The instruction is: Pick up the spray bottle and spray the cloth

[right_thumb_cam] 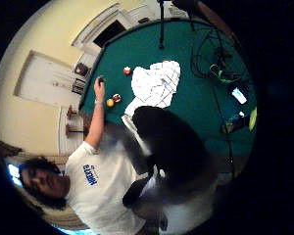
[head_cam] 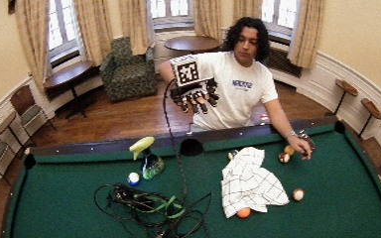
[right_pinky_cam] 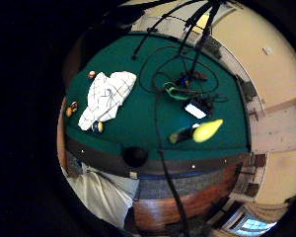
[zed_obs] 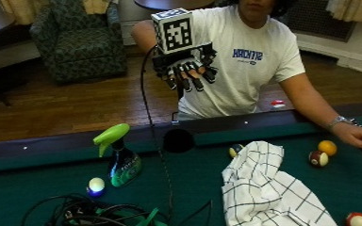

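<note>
Gloved right hand (zed_obs: pixel 186 70) raised above table (zed_obs: pixel 43 188), fingers loosely curled

One item of lettering noted: a blue printed word on the chest of the person's white T-shirt (zed_obs: pixel 250 61), in block capitals and appearing mirrored in the outside view; the individual letters cannot be made out with certainty. The spray bottle (zed_obs: pixel 121 157) carries a label on its green body, but no word or brand on it is legible. No numbers can be read on the billiard balls (zed_obs: pixel 319 158).
</note>
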`<action>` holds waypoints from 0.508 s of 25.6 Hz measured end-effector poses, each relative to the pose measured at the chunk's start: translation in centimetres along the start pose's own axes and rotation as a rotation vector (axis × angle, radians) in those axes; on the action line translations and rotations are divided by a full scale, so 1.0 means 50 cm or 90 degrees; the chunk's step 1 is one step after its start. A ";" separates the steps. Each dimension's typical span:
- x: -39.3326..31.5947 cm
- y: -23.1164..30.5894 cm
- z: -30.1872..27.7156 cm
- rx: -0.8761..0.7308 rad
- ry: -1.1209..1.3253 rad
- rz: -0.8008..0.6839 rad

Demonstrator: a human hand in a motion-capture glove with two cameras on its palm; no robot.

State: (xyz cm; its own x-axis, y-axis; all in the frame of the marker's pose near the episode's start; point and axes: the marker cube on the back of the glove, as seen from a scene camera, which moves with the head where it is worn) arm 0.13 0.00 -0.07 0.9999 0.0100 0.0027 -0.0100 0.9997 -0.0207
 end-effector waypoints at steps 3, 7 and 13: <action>0.004 0.001 0.000 -0.004 -0.002 0.004; 0.011 0.006 0.002 -0.007 -0.004 0.020; 0.025 0.006 0.007 0.005 -0.013 0.042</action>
State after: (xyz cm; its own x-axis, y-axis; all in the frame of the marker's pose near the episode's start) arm 1.39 0.31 0.28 0.9968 0.0764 0.0218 -0.0761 0.9970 -0.0138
